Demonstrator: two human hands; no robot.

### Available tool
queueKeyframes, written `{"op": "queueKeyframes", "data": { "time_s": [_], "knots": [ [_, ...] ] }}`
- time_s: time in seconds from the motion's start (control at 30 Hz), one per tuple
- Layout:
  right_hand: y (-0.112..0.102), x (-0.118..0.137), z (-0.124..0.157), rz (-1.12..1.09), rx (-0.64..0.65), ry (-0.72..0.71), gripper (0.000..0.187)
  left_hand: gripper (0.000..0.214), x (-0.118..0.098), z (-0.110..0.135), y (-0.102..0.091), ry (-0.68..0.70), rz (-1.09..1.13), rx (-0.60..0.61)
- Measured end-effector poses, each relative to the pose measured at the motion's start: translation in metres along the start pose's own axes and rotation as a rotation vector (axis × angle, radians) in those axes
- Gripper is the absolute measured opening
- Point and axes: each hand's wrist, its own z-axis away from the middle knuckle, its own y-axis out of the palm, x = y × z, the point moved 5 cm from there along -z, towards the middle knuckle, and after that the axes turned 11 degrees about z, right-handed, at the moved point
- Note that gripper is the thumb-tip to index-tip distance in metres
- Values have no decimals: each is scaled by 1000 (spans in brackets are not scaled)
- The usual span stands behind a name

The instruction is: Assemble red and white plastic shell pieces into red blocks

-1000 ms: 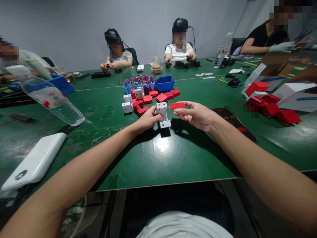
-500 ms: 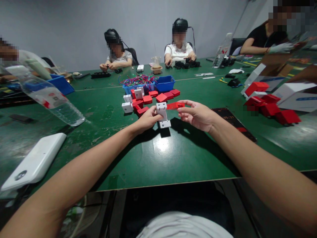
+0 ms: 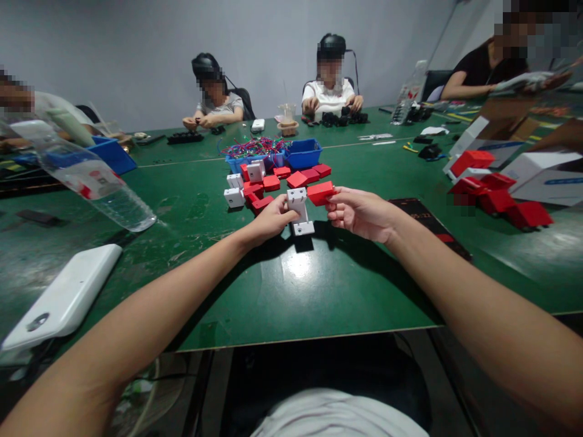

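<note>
My left hand [image 3: 276, 217] is closed on a white plastic bracket [image 3: 299, 209] with small holes at its top and a block at its foot, held just above the green table. To its right, my right hand [image 3: 355, 212] pinches a red box-shaped block [image 3: 320, 193] between thumb and fingers. The red block is close beside the bracket's upper end; whether they touch I cannot tell. Beyond my hands lie several loose red blocks [image 3: 271, 183] and white brackets [image 3: 234, 197].
Blue bins, one with coloured wires [image 3: 257, 149], stand behind the parts. A phone [image 3: 430, 226] lies by my right forearm, more red blocks [image 3: 498, 200] beyond it. At left are a tilted water bottle [image 3: 100, 179] and a white power bank [image 3: 68, 294]. Other people sit around the table.
The red block has turned in my right hand, so a broader face now shows. My right fingers have closed around it. My left hand and the white bracket have stayed put.
</note>
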Motion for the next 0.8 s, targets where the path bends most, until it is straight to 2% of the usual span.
{"op": "queueKeyframes", "data": {
  "time_s": [0.43, 0.57, 0.8],
  "knots": [
    [4, -7, 0, 176, 13, 36, 7, 41, 1, -1, -1, 23, -29, 37],
    [5, -6, -1, 147, 10, 22, 6, 40, 1, -1, 1, 22, -9, 51],
    [2, 1, 2, 53, -93, -13, 11, 36, 1, -1, 1, 7, -7, 27]
  ]
}}
